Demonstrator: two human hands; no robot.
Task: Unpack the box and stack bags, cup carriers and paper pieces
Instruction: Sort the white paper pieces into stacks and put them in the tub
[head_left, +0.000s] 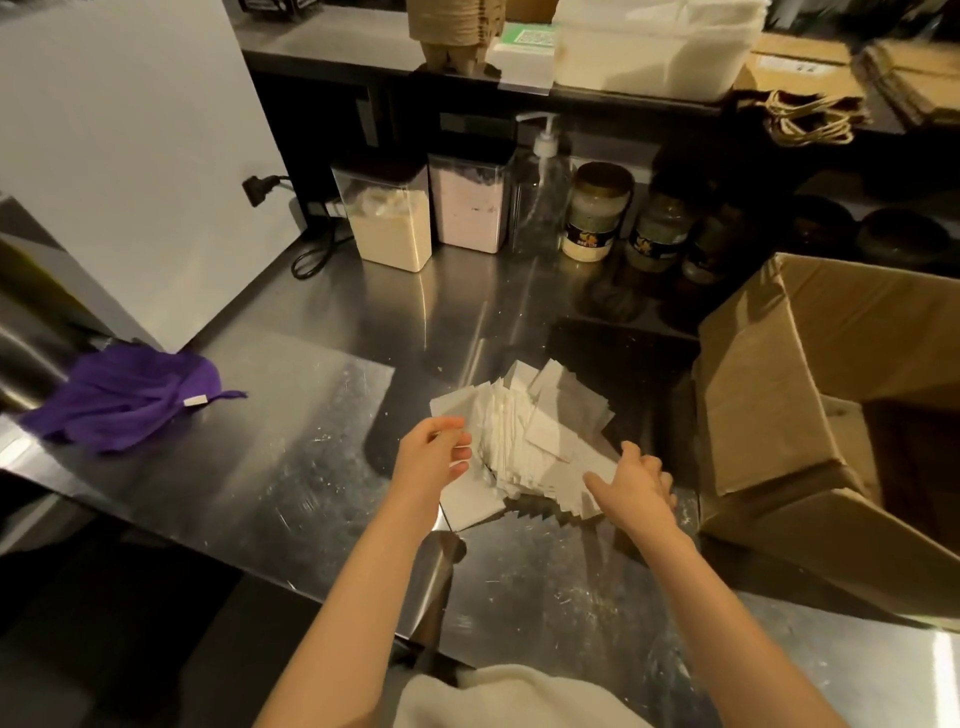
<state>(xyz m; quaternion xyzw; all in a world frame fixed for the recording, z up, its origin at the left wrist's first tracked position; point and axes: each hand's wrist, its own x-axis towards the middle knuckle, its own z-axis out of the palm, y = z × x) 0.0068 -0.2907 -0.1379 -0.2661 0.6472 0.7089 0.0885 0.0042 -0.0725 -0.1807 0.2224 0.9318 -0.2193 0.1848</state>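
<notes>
1. Paper pieces (524, 431): a slumped heap of white sheets lying on the steel surface (291, 467), just left of the open cardboard box (779, 395); the heap's long axis runs roughly from near to far, with its near edge fanned out toward the right.
2. Left hand (434, 449): set against the heap's left edge; its fingers (460, 452) are half curled and touch the sheets; whether they pinch a sheet cannot be told.
3. Right hand (631, 486): set on the heap's near right corner, between the heap and the box; its fingers (662, 480) are relaxed and spread, lying on the fanned sheets and gripping nothing.
4. Governing relation: the heap lies between the two hands and slightly beyond them; both hands are about equally near, one on each long side; squaring the sheets into a stack would probably call for pressing inward across the short axis.
5. Surroundings: a purple cloth (130, 400) lies well apart to the left; brown handled bags (810, 117) sit on the shelf behind.
</notes>
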